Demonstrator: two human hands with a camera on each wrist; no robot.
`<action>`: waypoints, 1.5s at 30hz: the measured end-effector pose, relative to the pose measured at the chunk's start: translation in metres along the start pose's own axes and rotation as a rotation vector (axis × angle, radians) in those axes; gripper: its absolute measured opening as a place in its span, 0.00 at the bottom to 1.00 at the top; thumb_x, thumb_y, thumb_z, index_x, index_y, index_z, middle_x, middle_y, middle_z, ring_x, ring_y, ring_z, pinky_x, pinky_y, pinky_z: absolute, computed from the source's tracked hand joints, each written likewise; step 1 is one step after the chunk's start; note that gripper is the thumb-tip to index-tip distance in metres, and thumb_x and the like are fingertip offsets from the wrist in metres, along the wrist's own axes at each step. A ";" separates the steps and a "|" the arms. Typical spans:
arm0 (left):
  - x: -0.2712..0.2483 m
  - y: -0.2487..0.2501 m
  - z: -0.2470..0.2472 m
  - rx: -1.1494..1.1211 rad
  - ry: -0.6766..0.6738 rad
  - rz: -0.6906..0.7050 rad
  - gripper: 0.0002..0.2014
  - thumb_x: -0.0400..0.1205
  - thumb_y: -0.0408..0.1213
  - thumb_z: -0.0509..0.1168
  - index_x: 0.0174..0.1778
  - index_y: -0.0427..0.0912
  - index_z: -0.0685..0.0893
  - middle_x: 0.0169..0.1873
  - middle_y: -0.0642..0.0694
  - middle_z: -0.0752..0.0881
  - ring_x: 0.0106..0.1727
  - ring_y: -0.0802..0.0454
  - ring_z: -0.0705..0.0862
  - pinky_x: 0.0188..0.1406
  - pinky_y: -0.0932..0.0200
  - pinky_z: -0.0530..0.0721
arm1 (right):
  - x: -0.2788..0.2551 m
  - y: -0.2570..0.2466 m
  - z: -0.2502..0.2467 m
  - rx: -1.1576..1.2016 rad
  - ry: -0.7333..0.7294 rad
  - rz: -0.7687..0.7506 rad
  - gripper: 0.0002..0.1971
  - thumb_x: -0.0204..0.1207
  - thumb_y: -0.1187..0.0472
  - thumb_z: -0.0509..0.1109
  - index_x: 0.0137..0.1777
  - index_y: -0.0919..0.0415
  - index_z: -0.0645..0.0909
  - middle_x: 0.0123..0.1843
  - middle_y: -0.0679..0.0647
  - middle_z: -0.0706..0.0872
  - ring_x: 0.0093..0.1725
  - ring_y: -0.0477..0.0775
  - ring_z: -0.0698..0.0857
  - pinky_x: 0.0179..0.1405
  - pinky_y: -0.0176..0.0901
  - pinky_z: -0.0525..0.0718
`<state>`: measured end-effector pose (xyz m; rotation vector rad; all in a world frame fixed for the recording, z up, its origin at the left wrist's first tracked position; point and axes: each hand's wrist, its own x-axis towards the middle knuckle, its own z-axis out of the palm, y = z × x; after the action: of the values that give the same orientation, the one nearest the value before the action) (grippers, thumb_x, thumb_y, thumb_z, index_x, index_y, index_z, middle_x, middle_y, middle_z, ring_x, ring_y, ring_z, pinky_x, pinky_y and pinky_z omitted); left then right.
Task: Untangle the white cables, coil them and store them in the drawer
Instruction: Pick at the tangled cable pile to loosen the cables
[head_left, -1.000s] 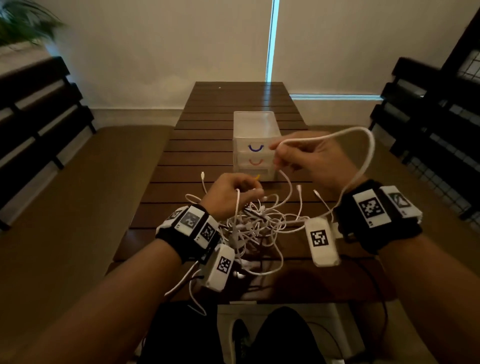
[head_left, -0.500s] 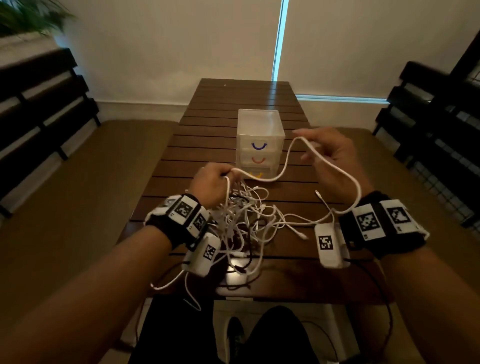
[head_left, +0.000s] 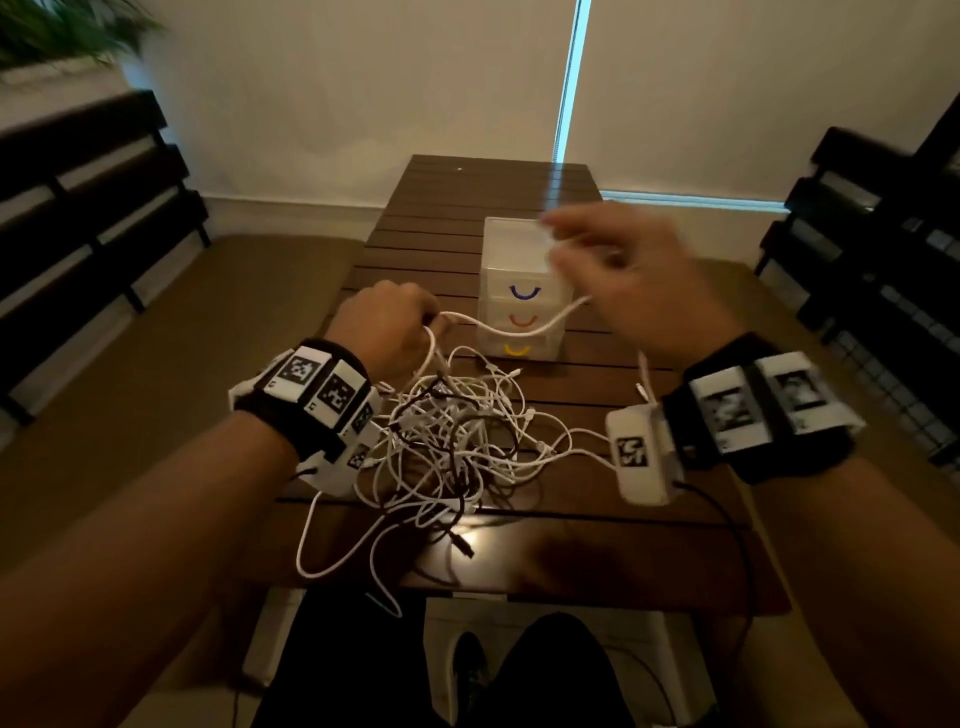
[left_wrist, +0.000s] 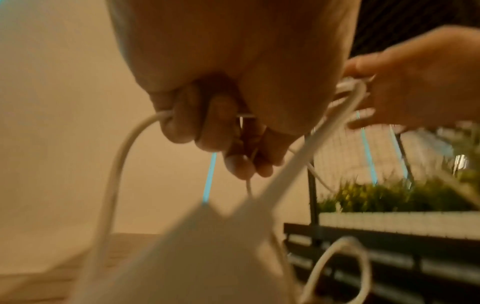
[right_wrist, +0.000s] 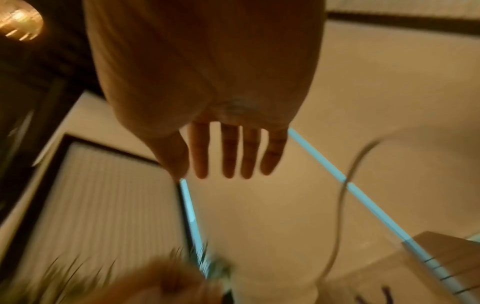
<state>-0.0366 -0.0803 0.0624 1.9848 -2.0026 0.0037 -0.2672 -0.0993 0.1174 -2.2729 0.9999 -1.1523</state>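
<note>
Curled tight, our left hand (head_left: 387, 332) grips one thick white cable (head_left: 511, 326) above the table (head_left: 597, 551) in the head view; that strand sags across to our right hand (head_left: 639, 280), which is blurred in front of the small drawer unit (head_left: 511, 244), so this view does not settle its grip. Below both hands the tangle of white cables (head_left: 457, 441), with darker leads mixed in, lies heaped near the table's near edge, and all three drawers look closed. From the left wrist, the fingers (left_wrist: 213, 125) wrap the cable where it leaves the fist, and the right hand (left_wrist: 415, 82) seems to hook a loop of it loosely. From the right wrist, the fingers (right_wrist: 230, 152) are straight and spread, clamping nothing. We judge these leads light, limp and springy, quick to snag on each other; we would hold the freed strand near a plug end, feed it out slowly, and never yank the heap.
</note>
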 end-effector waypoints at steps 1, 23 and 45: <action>-0.001 0.009 -0.001 -0.070 -0.010 0.064 0.15 0.85 0.51 0.60 0.46 0.48 0.88 0.35 0.49 0.86 0.37 0.49 0.84 0.40 0.52 0.83 | -0.001 -0.001 0.015 -0.163 -0.147 -0.010 0.19 0.80 0.55 0.69 0.71 0.53 0.78 0.65 0.49 0.79 0.64 0.47 0.79 0.65 0.44 0.79; -0.016 0.055 0.029 -0.035 -0.163 0.276 0.11 0.86 0.47 0.56 0.52 0.51 0.83 0.43 0.49 0.86 0.45 0.49 0.85 0.47 0.48 0.84 | -0.039 0.006 0.033 -0.670 -0.416 0.122 0.12 0.84 0.52 0.59 0.63 0.44 0.79 0.62 0.47 0.82 0.70 0.54 0.76 0.77 0.68 0.53; -0.037 0.084 0.006 -0.564 -0.328 0.221 0.14 0.77 0.42 0.73 0.59 0.54 0.86 0.49 0.51 0.86 0.49 0.58 0.84 0.53 0.57 0.83 | -0.101 0.056 -0.042 -0.338 -0.144 0.475 0.11 0.84 0.57 0.63 0.46 0.55 0.86 0.36 0.47 0.82 0.36 0.48 0.78 0.32 0.40 0.69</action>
<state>-0.1200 -0.0426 0.0673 1.4690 -2.0941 -0.7897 -0.3654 -0.0619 0.0536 -2.1382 1.6591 -0.6500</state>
